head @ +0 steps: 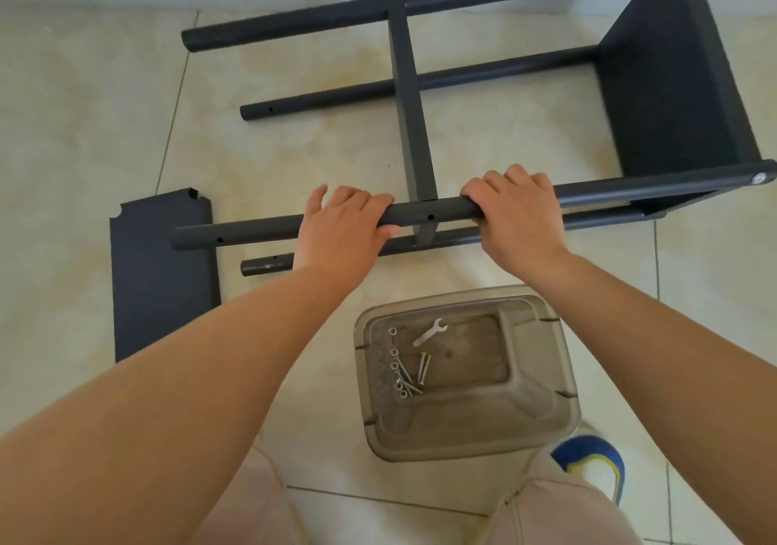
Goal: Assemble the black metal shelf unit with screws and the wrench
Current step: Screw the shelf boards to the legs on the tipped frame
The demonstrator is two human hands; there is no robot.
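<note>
Black metal makes up the shelf unit (483,123), which is seen lying on its side on pale floor tiles (105,123), partly assembled: four tubular posts, one panel fixed at the far right end beyond the right hand, and a narrow shelf edge crossing between the two hands. The nearest upper post (429,212) is gripped by both hands. The left hand (340,229) is curled over it, fingers on top and thumb beneath. The right hand (515,212) is wrapped round it just right of the crossing shelf. An open screw hole is seen in the post between the hands.

A loose panel (162,275) is laid flat on the floor, to the left of the left hand and below it. A clear plastic tub (466,439) is set nearer the body than both hands, between the forearms. Inside it, a small wrench (429,332) and several screws (410,376) with washers are held. A blue and yellow shoe (588,456) is seen just right of the tub.

Risk, as a judgement: the left post ends are not yet tied together, so if the frame is lifted or rolled by one post it could rack, and the middle shelf could be strained. A swinging post could also knock the tub and scatter the screws.

No brand, label or readable writing is visible.
</note>
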